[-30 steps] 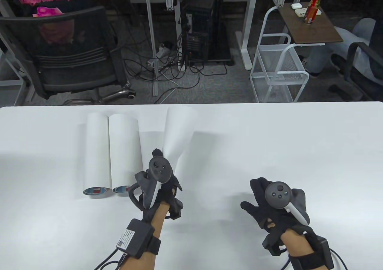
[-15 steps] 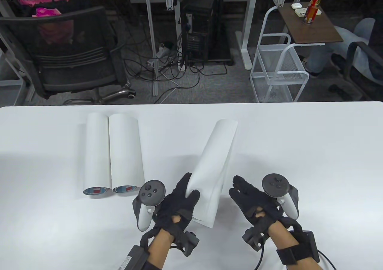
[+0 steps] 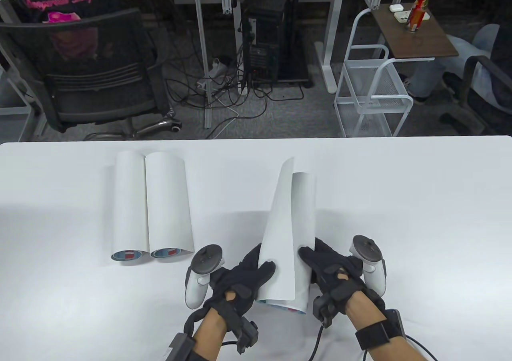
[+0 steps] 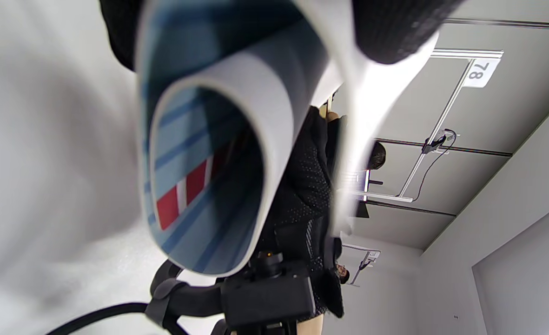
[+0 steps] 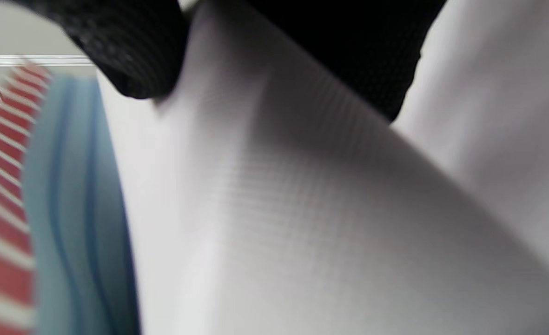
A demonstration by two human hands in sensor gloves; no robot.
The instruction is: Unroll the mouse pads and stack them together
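A rolled white mouse pad [image 3: 290, 233] with a blue and red printed inner face is held near the table's front centre. My left hand [image 3: 244, 281] grips its loose outer flap at the near end. My right hand [image 3: 332, 273] grips the roll itself from the right. The flap stands lifted off the roll. The left wrist view shows the roll's open end [image 4: 204, 177] with blue stripes and a red patch. The right wrist view shows the white back of the pad [image 5: 302, 209] close up under my fingers. Two more rolled pads [image 3: 130, 205] [image 3: 168, 205] lie side by side at the left.
The white table [image 3: 420, 217] runs to its far edge at mid-frame. Beyond it stand an office chair [image 3: 92, 73], a white wire cart [image 3: 372, 93] and a small side table with a bottle [image 3: 418, 5].
My left hand carried the pad from beside the two rolls to the front centre. My right hand moved in and took hold of the roll. The outer flap has come away from the roll.
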